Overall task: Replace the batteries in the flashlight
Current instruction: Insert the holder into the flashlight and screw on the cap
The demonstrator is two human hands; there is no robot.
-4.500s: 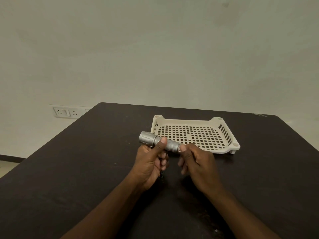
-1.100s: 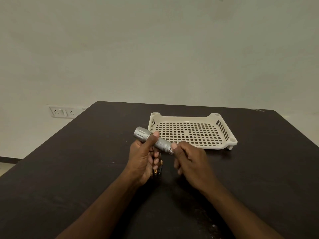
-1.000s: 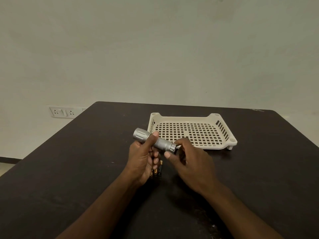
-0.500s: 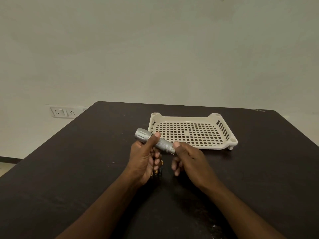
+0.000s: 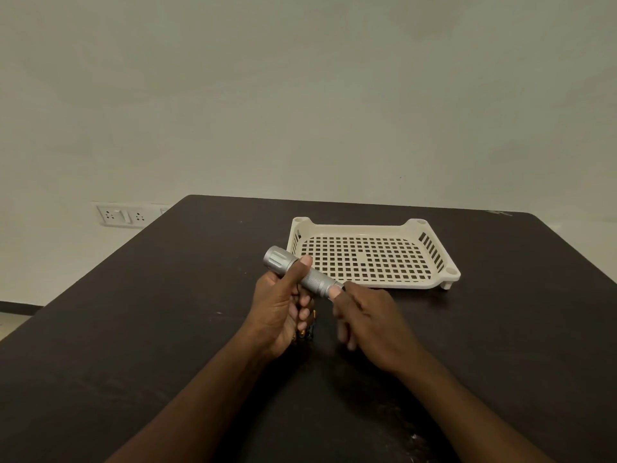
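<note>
So the silver flashlight (image 5: pixel 302 273) is up off the dark tabletop (image 5: pixel 133 329), held at a slant with the fat head end pointing up and to the left and the tail end lower on the right. The left hand (image 5: pixel 280 309) is wrapped around the middle of the barrel, thumb laid over the top just behind the head. The right hand (image 5: pixel 367 319) is at the tail end, thumb and fingertips pinching around the end of the tube; can't really make out the cap itself. Under the left hand there are a couple of batteries (image 5: pixel 309 330) lying on the tabletop, mostly hidden. Just behind the hands sits a cream plastic basket (image 5: pixel 434 282) with a grid bottom.
</note>
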